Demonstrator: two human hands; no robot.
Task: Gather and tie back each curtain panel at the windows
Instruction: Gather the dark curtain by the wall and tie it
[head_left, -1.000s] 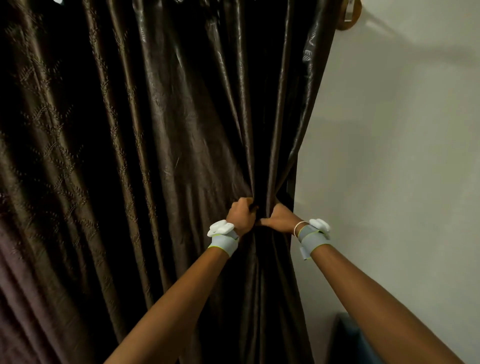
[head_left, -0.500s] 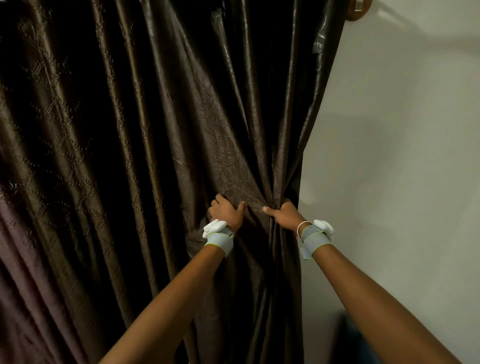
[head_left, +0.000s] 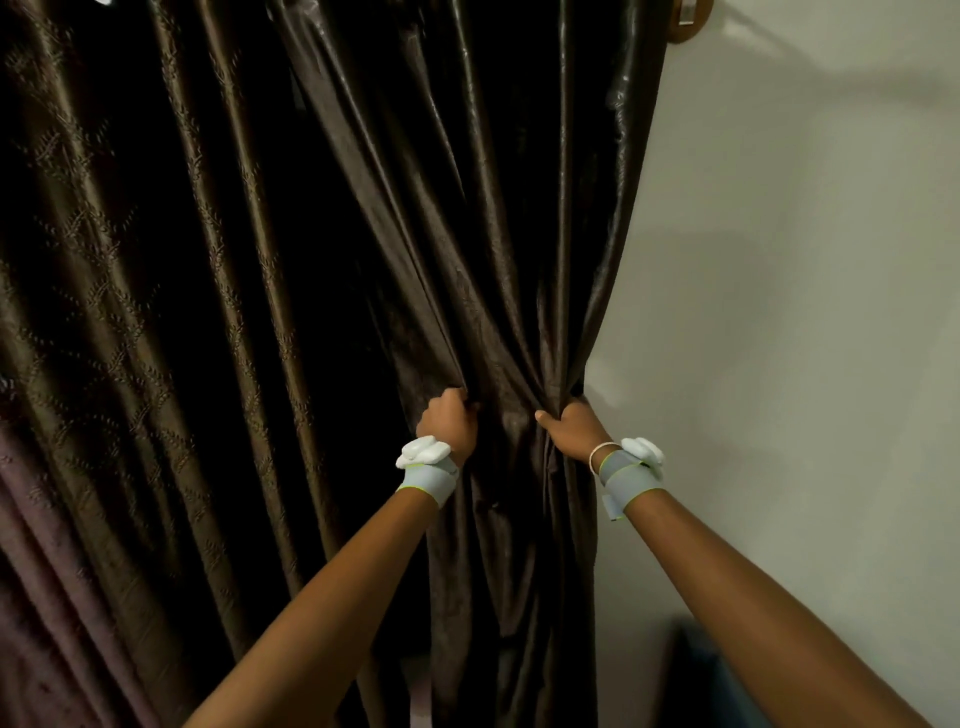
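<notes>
Fingers of both the left hand and right hand grip the curtain, fingertips buried in folds.

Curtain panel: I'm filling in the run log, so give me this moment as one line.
stage: gathering | left hand: grips curtain panel | right hand: grips panel's wall-side edge | tie: none visible

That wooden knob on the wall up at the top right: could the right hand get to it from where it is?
Probably yes. The right hand grips the curtain panel at its wall-side edge, and only bare wall lies between it and the wooden knob. It would have to let go first, and the knob sits high.
</notes>
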